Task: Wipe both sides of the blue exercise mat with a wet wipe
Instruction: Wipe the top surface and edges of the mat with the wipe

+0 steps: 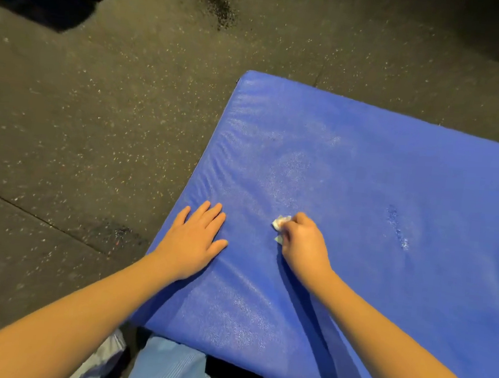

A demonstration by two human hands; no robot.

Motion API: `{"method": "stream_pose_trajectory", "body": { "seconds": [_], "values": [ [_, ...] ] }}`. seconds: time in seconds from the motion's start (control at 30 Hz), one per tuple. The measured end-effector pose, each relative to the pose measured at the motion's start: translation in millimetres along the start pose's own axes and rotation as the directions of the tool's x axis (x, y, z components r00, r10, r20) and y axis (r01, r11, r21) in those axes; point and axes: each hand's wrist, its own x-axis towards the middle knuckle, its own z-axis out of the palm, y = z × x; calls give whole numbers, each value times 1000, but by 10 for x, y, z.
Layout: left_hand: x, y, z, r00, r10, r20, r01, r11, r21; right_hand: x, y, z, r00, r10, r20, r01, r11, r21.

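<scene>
I saw the blue exercise mat [364, 184] lying flat on the dark speckled floor [97, 113], with one corner pointing away and its right part running out of view. My left hand [194, 241] was released, palm down and fingers straight, pressing on the mat near its left edge. My right hand [304, 243] was grasping the wet wipe [280, 222]: its fingers curled round the crumpled white wad, which touched the mat's top surface a little right of the left hand. Pale shiny patches showed ahead of the wipe and nearer me. A small scuff [398, 227] marked the mat further right. Light blue trousers [170, 370] showed below the near edge.
</scene>
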Motion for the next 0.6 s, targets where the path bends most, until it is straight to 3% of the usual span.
{"method": "stream_pose_trajectory", "body": {
  "seconds": [0.07,0.13,0.2,0.27,0.33,0.4,0.5,0.53,0.6],
  "values": [
    [-76,18,65,1000,-17,-15,17,1000,-7,-210,-231,50,971,-153,185,140,987,82],
    [-109,34,113,999,-33,-34,32,999,-9,-338,-301,23,893,-312,323,299,950,92],
    [-117,58,145,998,-47,-48,46,999,-6,-239,-182,-58,918,-265,295,278,961,-2],
    [-117,80,141,997,-51,-50,51,999,-3,-105,-1,-104,988,-79,129,97,986,-137],
    [-123,76,134,998,-49,-50,49,999,-3,-101,22,-73,998,65,15,-62,986,-156],
    [-130,58,124,998,-48,-39,47,999,-23,-233,-141,-26,994,-15,105,20,999,-46],
    [-142,50,130,998,-49,-34,48,998,-36,-510,-314,-66,895,-291,339,281,957,79],
    [-148,56,133,998,-52,-36,51,998,-33,-500,-291,-110,884,-305,355,310,950,44],
    [-161,71,133,998,-58,-38,57,998,-36,-392,-118,-151,939,-214,268,245,966,-85]
  ]
}}
